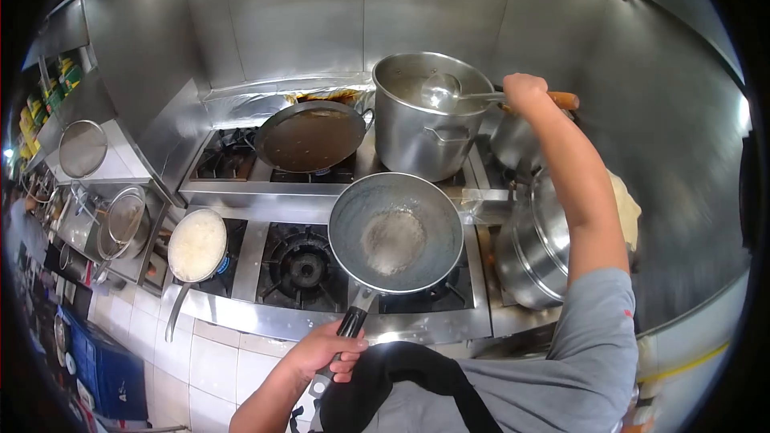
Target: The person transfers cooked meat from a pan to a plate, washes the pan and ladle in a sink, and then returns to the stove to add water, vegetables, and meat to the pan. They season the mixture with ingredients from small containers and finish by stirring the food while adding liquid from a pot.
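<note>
My left hand (333, 350) is wrapped round the black handle of a grey frying pan (394, 234). The pan is over the front right burner, with a worn, pale patch in its middle. At the upper right, my right hand (525, 91) grips the wooden handle of a metal ladle (440, 92). The ladle's round bowl is over the open mouth of a tall steel stockpot (425, 140) at the back of the stove. What is in the stockpot is hard to make out.
A wok (313, 138) of brown liquid is on the back burner. A small pan (197, 245) with pale, frothy contents sits over a blue flame at left. Steel steamer pots (533, 248) stand at right. Strainers (83, 148) are at far left, above a blue crate (108, 369).
</note>
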A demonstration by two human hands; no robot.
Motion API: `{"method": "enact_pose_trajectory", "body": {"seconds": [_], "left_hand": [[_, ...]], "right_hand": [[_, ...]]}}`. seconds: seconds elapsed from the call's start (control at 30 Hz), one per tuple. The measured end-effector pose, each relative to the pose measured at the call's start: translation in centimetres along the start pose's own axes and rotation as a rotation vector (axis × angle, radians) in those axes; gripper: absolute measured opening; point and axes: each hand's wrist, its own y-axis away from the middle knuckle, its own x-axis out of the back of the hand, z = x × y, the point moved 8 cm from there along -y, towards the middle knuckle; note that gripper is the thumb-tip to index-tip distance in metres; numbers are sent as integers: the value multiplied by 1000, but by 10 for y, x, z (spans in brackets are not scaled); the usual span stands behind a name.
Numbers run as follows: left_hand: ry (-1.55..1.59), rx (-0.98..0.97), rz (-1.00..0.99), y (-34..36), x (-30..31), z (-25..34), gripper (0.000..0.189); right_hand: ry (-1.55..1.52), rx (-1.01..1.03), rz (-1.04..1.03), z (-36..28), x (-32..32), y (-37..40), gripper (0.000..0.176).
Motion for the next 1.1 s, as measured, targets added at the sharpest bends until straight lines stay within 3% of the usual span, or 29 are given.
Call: {"method": "enact_pose_trajectory", "body": {"seconds": [0.13,0.2,0.33,0.4,0.5,0.63,0.73,0.8,0.97,1.0,1.07,1.1], "left_hand": [[2,-23,25,-8,-13,5,14],[7,-36,24,-11,-17,9,14],[14,-49,3,-18,-30,18,13],[14,-52,-18,-21,-34,22,13],[29,-59,-33,-25,-40,28,12],[61,-68,-60,-31,-49,40,12],[23,-78,-76,-33,-56,50,13],[34,-97,-132,-36,-61,58,12],[8,-104,-89,-35,-72,73,6],[6,-95,-91,-35,-73,74,6],[-12,-120,-99,-34,-76,79,6],[7,-118,-99,-33,-78,80,7]], "right_hand": [[33,62,-84,-4,-3,-11,25],[89,76,-234,-8,-9,-14,35],[60,84,-353,-6,-9,-18,32],[19,-78,-521,8,-15,-14,23],[-103,-138,-626,28,-36,-32,17],[-143,-193,-637,54,-35,-31,23],[-193,-74,-535,51,11,10,17],[-125,-78,-432,59,32,25,25],[-186,-75,-463,86,51,54,47],[-187,-82,-470,88,56,68,47],[-234,-122,-326,90,78,95,19],[-226,-133,-309,93,80,101,18]]}}
